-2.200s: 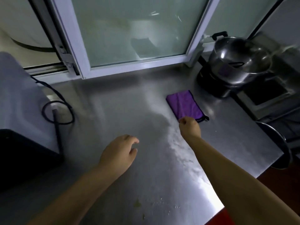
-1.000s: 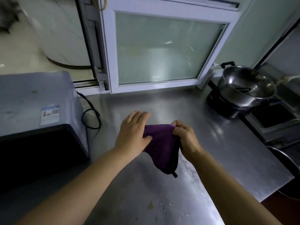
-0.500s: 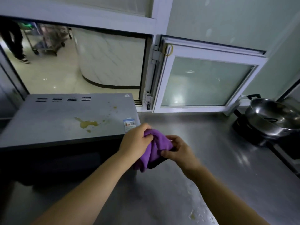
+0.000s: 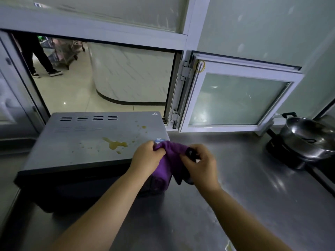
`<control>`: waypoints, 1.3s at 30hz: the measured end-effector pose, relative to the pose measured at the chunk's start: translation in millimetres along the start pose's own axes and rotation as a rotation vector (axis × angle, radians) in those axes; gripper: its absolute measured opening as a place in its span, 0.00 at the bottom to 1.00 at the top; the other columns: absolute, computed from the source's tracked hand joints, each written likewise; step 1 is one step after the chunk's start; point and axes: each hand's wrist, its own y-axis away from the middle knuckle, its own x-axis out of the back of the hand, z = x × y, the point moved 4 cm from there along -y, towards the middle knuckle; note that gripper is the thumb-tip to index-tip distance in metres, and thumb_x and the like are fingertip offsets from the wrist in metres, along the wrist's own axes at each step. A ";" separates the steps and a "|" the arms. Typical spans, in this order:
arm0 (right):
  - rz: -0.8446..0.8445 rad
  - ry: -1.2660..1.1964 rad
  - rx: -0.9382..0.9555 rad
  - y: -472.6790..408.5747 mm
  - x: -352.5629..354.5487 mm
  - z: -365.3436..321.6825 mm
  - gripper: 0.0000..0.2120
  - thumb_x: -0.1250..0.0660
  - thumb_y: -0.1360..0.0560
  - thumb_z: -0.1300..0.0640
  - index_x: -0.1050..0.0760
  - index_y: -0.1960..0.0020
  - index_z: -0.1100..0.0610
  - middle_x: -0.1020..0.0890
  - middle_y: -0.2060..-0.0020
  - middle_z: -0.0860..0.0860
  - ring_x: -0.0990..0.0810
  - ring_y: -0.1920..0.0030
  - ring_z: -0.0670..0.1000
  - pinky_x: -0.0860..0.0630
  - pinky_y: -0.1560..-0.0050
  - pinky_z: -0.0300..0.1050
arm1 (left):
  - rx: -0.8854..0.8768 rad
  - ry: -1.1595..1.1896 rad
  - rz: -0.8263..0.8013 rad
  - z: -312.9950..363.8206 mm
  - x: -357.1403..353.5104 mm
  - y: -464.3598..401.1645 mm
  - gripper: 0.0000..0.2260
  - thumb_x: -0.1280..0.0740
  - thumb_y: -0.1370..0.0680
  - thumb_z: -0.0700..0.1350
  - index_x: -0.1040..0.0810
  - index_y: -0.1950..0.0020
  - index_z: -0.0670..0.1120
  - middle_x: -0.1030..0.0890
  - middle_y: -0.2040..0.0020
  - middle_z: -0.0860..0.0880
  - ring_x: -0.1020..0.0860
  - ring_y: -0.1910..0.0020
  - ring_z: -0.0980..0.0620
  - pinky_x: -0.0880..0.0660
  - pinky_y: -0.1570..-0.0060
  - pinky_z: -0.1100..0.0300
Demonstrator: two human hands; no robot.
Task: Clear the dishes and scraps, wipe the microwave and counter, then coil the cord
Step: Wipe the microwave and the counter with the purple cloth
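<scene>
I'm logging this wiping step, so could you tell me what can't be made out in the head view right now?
- Microwave front: dark and foreshortened, door state unreadable.
- Label on its top: mostly covered by the purple cloth, print too small.
- Cord: not visible; it may lie behind the microwave.
- Pot: cut off by the right edge.
- Cloth's middle: hidden by the left hand and right hand.

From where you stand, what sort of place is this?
Probably a commercial or canteen kitchen: a stainless steel counter, a microwave with a spill on top, a metal pot on a cooker, and an open serving hatch onto a tiled hall.
</scene>
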 end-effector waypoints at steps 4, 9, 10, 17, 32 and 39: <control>0.000 -0.061 0.093 25.4 -8.9 -0.1 0.13 0.27 0.31 0.64 0.20 0.52 0.50 0.18 0.58 0.42 0.22 0.56 0.37 0.26 0.54 0.29 | 0.240 0.501 -0.071 -0.7 -12.1 11.4 0.03 0.35 0.24 0.44 0.26 0.56 0.46 0.20 0.55 0.42 0.21 0.57 0.44 0.22 0.58 0.50; -0.095 0.051 0.205 37.2 -7.6 -1.3 0.24 0.32 0.28 0.43 0.24 0.37 0.55 0.19 0.43 0.50 0.21 0.44 0.47 0.22 0.45 0.44 | 0.276 0.747 -0.114 11.8 -21.2 28.5 0.10 0.42 0.20 0.46 0.24 0.56 0.46 0.18 0.60 0.44 0.19 0.61 0.47 0.22 0.56 0.49; -0.129 0.129 0.255 38.1 -7.9 -1.0 0.29 0.32 0.29 0.40 0.26 0.35 0.57 0.21 0.40 0.51 0.22 0.41 0.49 0.23 0.44 0.43 | 0.261 0.776 -0.130 15.2 -22.1 30.1 0.12 0.43 0.19 0.47 0.23 0.56 0.46 0.18 0.59 0.44 0.19 0.60 0.47 0.22 0.56 0.49; -0.100 0.318 0.543 5.4 1.6 -13.1 0.21 0.34 0.36 0.72 0.21 0.44 0.64 0.18 0.45 0.56 0.19 0.48 0.57 0.20 0.52 0.51 | 0.166 0.634 -0.169 14.1 -14.0 22.5 0.08 0.42 0.20 0.44 0.25 0.55 0.44 0.19 0.53 0.40 0.18 0.57 0.48 0.21 0.60 0.57; -0.472 0.542 0.422 -22.5 -58.1 8.3 0.22 0.28 0.32 0.63 0.23 0.39 0.56 0.23 0.37 0.53 0.27 0.34 0.55 0.31 0.35 0.51 | -0.351 -0.890 0.410 -64.7 111.4 -27.6 0.10 0.34 0.26 0.42 0.19 0.47 0.42 0.18 0.52 0.42 0.25 0.47 0.40 0.32 0.45 0.46; -0.541 0.667 0.277 -50.9 -89.0 6.4 0.22 0.35 0.25 0.60 0.30 0.32 0.49 0.31 0.30 0.47 0.34 0.29 0.48 0.40 0.32 0.37 | -0.210 -0.961 0.312 -93.5 154.3 -53.7 0.14 0.43 0.22 0.46 0.23 0.42 0.44 0.21 0.44 0.43 0.26 0.44 0.42 0.35 0.45 0.51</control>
